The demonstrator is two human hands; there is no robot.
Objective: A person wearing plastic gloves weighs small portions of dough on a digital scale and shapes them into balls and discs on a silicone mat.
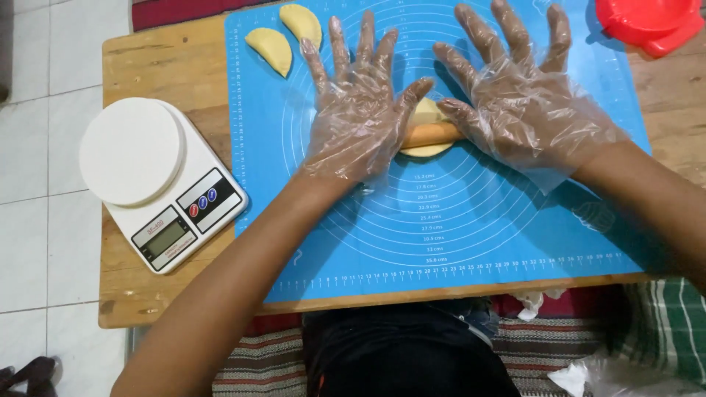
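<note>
Blue mat (456, 242) mid-table: left hand (353, 110) and right hand (526, 103), fingers splayed flat, press rolling pin (430, 134) over dough (426, 149); even pressure advised.

Low wooden surface (154, 55) on white tiled floor (37, 147). Blue silicone mat (456, 235) covers centre and right of frame; white kitchen scale (158, 180) at left; red plastic mould (651, 22) upper right, partly on mat.
</note>
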